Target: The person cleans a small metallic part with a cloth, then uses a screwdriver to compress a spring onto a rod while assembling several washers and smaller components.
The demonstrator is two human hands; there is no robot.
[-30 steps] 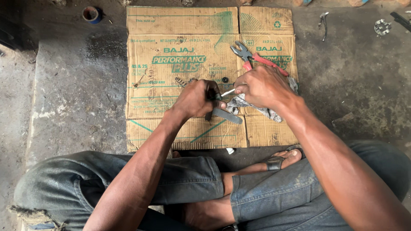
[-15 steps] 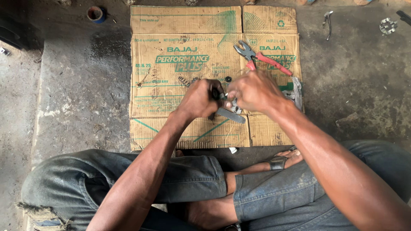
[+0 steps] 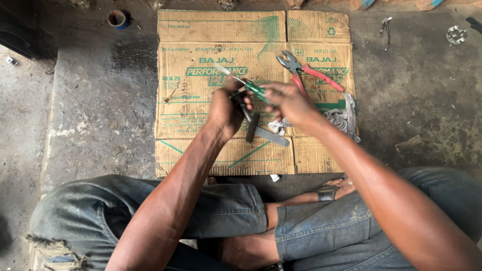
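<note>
Flattened cardboard (image 3: 201, 145) covers the stained concrete floor (image 3: 100, 115). Above it the right hand (image 3: 288, 103) closes fully around a green-handled screwdriver (image 3: 248, 86), tip pointing away. Touching it, the left hand (image 3: 226, 110) is curled tight on a small dark part (image 3: 241, 103). Red-handled pliers (image 3: 306, 73) lie just beyond the right hand; a grey rag (image 3: 341, 118) beside it.

One head-worn camera looks steeply down, close above the seated person's crossed legs, facing the flattened cardboard sheet (image 3: 221, 150) on the floor (image 3: 100, 110); the hands work over its middle.
</note>
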